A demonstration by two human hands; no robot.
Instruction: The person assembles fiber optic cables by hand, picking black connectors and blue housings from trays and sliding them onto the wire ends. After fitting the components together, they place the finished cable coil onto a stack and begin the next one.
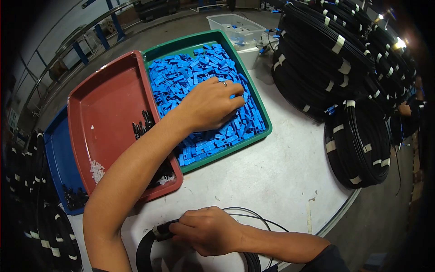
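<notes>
My left hand (pixel 212 105) reaches across into the green tray (pixel 264 136), its fingers curled down among many small blue plastic connector housings (pixel 172 77). The fingertips are hidden beneath the hand, so I cannot make out what they pinch. Near the table's front edge, my right hand (pixel 206 231) is closed around a coil of black cable (pixel 145 247). Thin loose cable (pixel 253 212) loops out behind that hand. The lower part of the coil is cut off by the frame's bottom edge.
A red tray (pixel 106 99) holds black parts and small white pieces, partly behind my left forearm. Beside it lies a blue tray (pixel 59 154). Taped black cable coils (pixel 358 145) stand in stacks at the right. A clear plastic bin (pixel 235 27) sits behind the green tray.
</notes>
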